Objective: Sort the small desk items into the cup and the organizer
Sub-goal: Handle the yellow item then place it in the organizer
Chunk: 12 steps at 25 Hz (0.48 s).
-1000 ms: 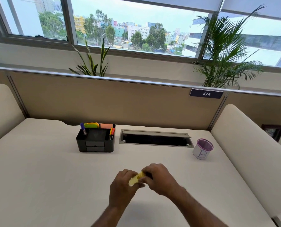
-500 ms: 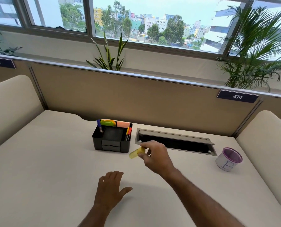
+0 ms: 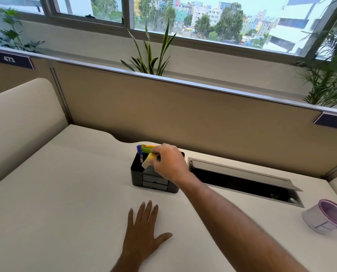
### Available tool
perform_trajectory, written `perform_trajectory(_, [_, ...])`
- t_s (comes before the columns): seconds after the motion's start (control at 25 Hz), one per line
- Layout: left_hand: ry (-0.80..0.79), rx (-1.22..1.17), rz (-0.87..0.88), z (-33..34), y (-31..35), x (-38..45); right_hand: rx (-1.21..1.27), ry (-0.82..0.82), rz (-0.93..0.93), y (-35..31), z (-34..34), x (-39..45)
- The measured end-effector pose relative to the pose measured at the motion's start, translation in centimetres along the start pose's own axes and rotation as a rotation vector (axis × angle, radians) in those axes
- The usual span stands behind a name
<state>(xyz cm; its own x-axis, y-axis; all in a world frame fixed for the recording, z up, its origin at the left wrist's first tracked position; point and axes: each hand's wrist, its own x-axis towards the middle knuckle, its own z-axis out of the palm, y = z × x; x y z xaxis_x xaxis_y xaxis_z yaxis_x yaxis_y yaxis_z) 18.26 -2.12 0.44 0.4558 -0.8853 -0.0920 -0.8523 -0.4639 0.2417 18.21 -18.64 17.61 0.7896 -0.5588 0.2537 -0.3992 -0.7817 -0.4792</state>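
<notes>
R hand (image 3: 168, 163) grips yellow item (image 3: 148, 160) over organizer (image 3: 142, 177).

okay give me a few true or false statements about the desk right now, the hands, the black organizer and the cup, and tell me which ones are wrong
1. The right hand holds a yellow highlighter over the black organizer. True.
2. The left hand grips the cup. False: it lies flat and open on the desk, far from the cup.
3. The cup stands at the right side of the desk, apart from the organizer. True.
4. The organizer holds nothing. False: a purple-capped pen and green and orange items stand in its back part.
5. The highlighter lies on the desk. False: it is held in the air, tip pointing down toward the organizer.
</notes>
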Motion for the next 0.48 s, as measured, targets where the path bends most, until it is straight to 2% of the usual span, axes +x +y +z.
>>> perform_trajectory(0.16, [-0.004,-0.017,0.017,1.1,-1.4,0.9,-0.105,-0.132,0.026,-0.4,3.2,2.8])
perform_trajectory(0.36, [-0.028,-0.012,0.029,1.6,-1.5,1.3,-0.109,-0.249,0.098,-0.2,6.7,4.5])
perform_trajectory(0.48, [0.009,-0.016,0.03,1.8,-1.7,1.4,-0.093,-0.28,0.151,0.0,8.5,4.7])
